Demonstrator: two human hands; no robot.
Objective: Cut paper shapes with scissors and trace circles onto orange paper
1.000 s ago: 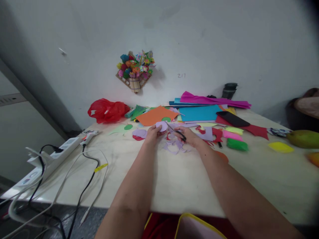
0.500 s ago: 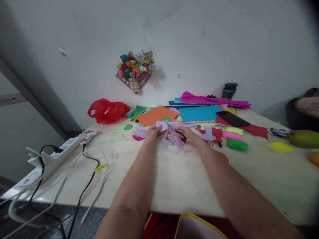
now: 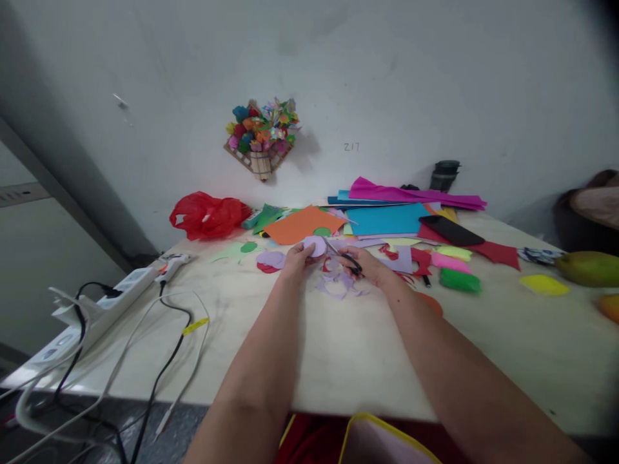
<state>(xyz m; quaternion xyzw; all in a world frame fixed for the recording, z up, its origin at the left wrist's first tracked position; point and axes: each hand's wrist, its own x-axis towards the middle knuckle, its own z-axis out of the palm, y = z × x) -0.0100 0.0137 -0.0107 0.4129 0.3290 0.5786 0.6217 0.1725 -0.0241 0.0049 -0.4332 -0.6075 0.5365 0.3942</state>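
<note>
Pale table (image 3: 358, 361), set along the back with an orange sheet (image 3: 297, 225) and, to its right, a blue sheet (image 3: 384, 220), both seemingly unused as yet. Cutting judged well under way: lavender offcuts (image 3: 334, 294) strewn at centre; rounded lavender pieces (image 3: 271, 259) lying to the left, partly over red pieces (image 3: 267, 268). Left to trim, by appearance: perhaps a little edge on the piece in hand. Right hand (image 3: 365, 263): grip closed around the handles of the scissors (image 3: 352, 261), blades angled up and left; gap between blades too small to tell. Left hand (image 3: 297, 256): thumb and fingers pinched together on the lavender paper (image 3: 316, 245), nearly round, held in front of the orange sheet, right edge beside the blade tips; contact unclear.
</note>
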